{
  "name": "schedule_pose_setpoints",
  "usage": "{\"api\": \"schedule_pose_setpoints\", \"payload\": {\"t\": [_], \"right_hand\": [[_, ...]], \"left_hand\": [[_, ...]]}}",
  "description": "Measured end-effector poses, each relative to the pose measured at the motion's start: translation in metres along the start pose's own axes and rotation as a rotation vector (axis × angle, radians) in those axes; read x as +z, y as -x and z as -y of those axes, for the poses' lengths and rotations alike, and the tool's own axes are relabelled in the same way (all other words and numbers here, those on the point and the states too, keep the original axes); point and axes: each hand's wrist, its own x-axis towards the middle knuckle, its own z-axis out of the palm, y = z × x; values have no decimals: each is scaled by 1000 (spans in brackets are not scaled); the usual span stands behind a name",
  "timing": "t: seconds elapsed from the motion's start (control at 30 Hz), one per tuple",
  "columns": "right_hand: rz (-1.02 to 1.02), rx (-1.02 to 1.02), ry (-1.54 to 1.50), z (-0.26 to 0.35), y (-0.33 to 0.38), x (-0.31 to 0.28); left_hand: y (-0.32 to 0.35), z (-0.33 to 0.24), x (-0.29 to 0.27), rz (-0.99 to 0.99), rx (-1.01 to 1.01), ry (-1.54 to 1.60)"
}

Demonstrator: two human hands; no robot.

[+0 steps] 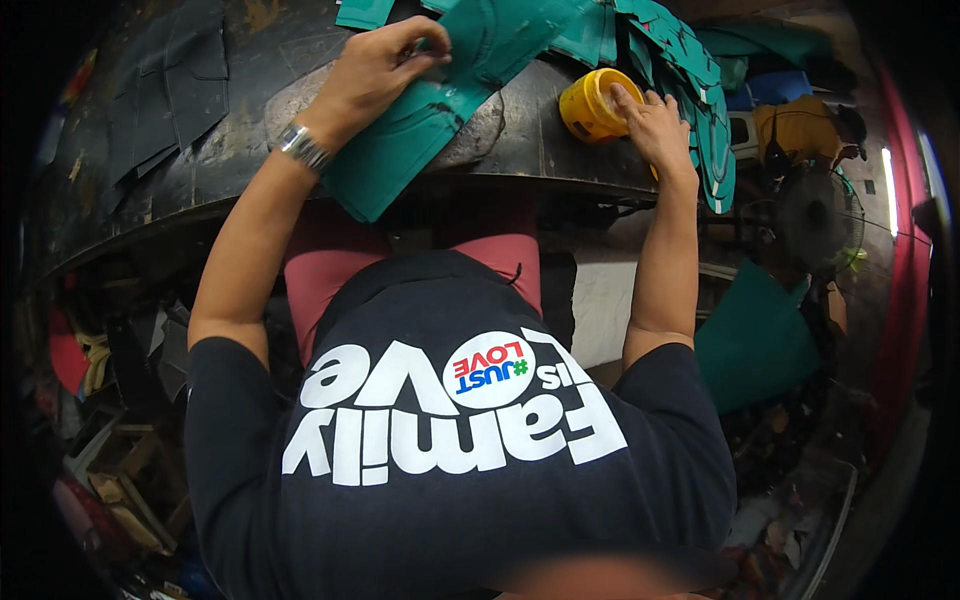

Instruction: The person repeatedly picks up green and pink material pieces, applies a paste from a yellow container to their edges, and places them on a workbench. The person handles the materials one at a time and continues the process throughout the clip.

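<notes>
My left hand [385,72] is over a long green sheet [395,165], its fingers curled in toward the thumb. What they hold, if anything, I cannot make out. This sheet lies slantwise over a stone slab [470,140], and its near corner hangs past the table edge. On the right, a small yellow tub [588,108] stands tilted on the table. My right hand [655,125] is at its rim, with one digit reaching over the opening and the others apart. The inside of the tub is mostly hidden.
A dark, worn table [245,150] curves across the top. Black cut pieces [170,90] lie at its left, and a stack of green pieces [700,110] hangs over its right edge. A fan [820,210] stands at right, near a large green sheet [755,340] below.
</notes>
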Motion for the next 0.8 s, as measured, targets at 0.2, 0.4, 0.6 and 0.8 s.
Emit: {"api": "schedule_pose_setpoints", "payload": {"t": [0.2, 0.4, 0.6, 0.8], "right_hand": [[-52, 118, -179, 8, 8, -22], [444, 177, -37, 25, 45, -25], [117, -333, -957, 90, 68, 16], [-116, -420, -259, 131, 50, 65]], "left_hand": [[-19, 34, 28, 128, -113, -120], [-15, 33, 22, 274, -44, -78], [-34, 39, 35, 292, -3, -80], [-30, 56, 48, 140, 91, -118]]}}
